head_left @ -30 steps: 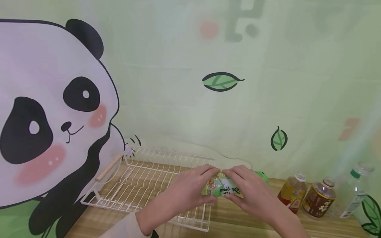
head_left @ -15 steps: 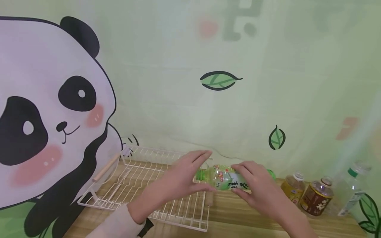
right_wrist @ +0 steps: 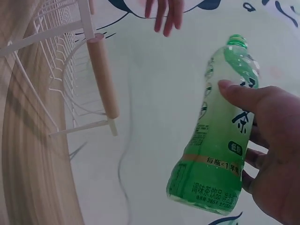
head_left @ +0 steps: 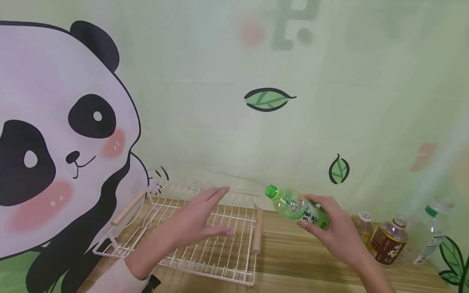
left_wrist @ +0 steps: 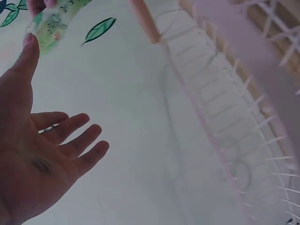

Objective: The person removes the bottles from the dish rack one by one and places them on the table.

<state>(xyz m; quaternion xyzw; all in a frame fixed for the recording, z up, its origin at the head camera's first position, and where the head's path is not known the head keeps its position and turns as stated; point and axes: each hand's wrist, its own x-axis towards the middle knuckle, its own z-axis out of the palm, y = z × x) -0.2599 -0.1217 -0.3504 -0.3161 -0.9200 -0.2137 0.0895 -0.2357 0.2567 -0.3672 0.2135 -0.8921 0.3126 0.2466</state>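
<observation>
My right hand [head_left: 331, 224] grips a green tea bottle [head_left: 296, 205] round its label, its thumb on the near side. The bottle is tilted, its green cap [head_left: 272, 191] up and to the left in the head view. In the right wrist view the tea bottle [right_wrist: 213, 136] shows its whole length, with the thumb across the label. My left hand [head_left: 194, 215] is over the white wire rack [head_left: 220, 266], apart from the bottle. Its fingers are straight and spread from the thumb; in the left wrist view the palm of the left hand [left_wrist: 42, 159] shows, holding nothing.
The wire rack has wooden handles [head_left: 258, 232] on its two sides and sits on the wooden tabletop [head_left: 289, 264]. At the right stand a yellow-labelled bottle [head_left: 362, 226], a brown-labelled bottle [head_left: 390, 240] and a clear bottle [head_left: 432, 232]. A panda-printed backdrop [head_left: 205, 142] hangs behind.
My left hand has let go of the bottle's cap end and moved left over the rack. My right hand has drawn the bottle right and tipped its cap upward.
</observation>
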